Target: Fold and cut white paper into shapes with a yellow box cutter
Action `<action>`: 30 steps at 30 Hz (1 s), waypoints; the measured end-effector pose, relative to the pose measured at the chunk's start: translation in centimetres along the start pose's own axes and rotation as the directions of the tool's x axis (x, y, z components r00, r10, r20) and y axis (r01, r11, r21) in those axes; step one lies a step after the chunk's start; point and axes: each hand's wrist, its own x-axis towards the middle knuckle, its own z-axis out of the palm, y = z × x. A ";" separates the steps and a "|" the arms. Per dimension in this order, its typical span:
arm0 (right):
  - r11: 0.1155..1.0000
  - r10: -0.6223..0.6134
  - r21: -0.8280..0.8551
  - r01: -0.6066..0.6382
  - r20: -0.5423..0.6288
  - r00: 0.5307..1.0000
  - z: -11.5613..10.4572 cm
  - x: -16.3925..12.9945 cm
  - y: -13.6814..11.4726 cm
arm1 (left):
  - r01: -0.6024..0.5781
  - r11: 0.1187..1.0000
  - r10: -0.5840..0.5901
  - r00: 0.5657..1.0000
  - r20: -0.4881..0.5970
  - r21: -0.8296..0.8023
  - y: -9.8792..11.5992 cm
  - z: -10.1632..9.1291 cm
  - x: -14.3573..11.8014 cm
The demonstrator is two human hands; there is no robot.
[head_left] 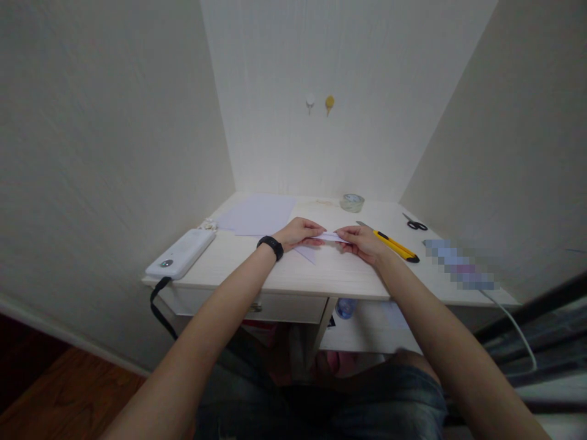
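Between my two hands, just above the white desk, is a narrow folded strip of paper [329, 236]. My left hand [300, 233], with a black band on the wrist, pinches the strip's left end. The other end is pinched between the thumb and fingers of my right hand [360, 241]. Below my left hand a pointed corner of white paper [306, 253] shows on the desk; whether it belongs to the strip I cannot tell. Right beside my right hand lies a yellow and black utility knife [397, 246], its blade out and partly behind the hand.
White paper sheets [261, 214] lie at the back left of the desk [257, 269]. A tape roll [352, 203] stands at the back, black-handled scissors [416, 224] at right. A white power bank [181, 253] with a black strap sits at the left edge. Walls enclose three sides.
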 end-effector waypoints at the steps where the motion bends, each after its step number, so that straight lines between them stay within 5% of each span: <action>1: 1.000 0.001 0.002 -0.001 0.005 1.000 0.0 0.0 0.0 | 0.004 1.000 -0.004 1.000 -0.006 -0.003 0.0 0.0 0.0; 15: 1.000 -0.024 -0.011 0.024 -0.012 1.000 0.2 -0.3 -0.2 | 0.013 1.000 -0.013 1.000 0.021 -0.014 -0.2 -0.2 0.0; 22: 0.998 -0.011 -0.063 0.017 0.099 0.995 0.4 -0.4 -0.1 | 0.009 1.000 -0.009 1.000 0.001 -0.029 -0.2 -0.3 0.1; 30: 0.997 -0.001 -0.078 0.003 0.025 1.000 0.2 -0.2 0.1 | 0.051 0.998 -0.049 0.998 0.050 -0.024 -0.3 -0.5 0.1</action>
